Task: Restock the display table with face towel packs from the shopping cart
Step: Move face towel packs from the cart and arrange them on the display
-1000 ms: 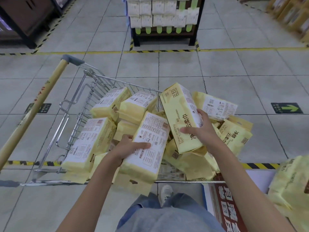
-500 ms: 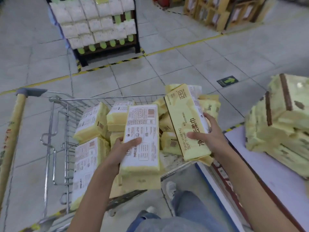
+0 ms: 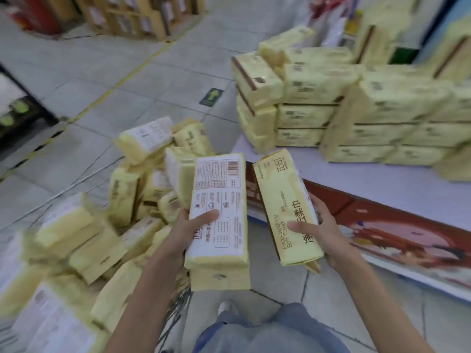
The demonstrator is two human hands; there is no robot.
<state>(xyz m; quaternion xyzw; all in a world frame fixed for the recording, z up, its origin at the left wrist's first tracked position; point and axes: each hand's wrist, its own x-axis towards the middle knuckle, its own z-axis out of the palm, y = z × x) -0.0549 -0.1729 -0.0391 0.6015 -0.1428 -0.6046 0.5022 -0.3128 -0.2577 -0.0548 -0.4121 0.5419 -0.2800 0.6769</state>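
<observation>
**Shop aisle: floor markings and surrounding fixtures**

Pale grey square floor tiles [image 3: 158, 72] with darker grout lines cover the aisle. A thin solid yellow floor line [image 3: 127, 78] runs diagonally across them from lower left toward upper centre. Nearer the left edge, a black-and-yellow striped hazard tape [image 3: 43, 146] borders a dark low shelving unit [image 3: 23, 108] holding blurred white goods with green tabs. A small dark rectangular floor sticker with a green arrow [image 3: 211, 97] lies on a tile at centre. Tan cardboard-coloured display stands [image 3: 132, 19] line the far top edge, beside a blurred red shape [image 3: 38, 14]. Lighting is even and diffuse.
</observation>
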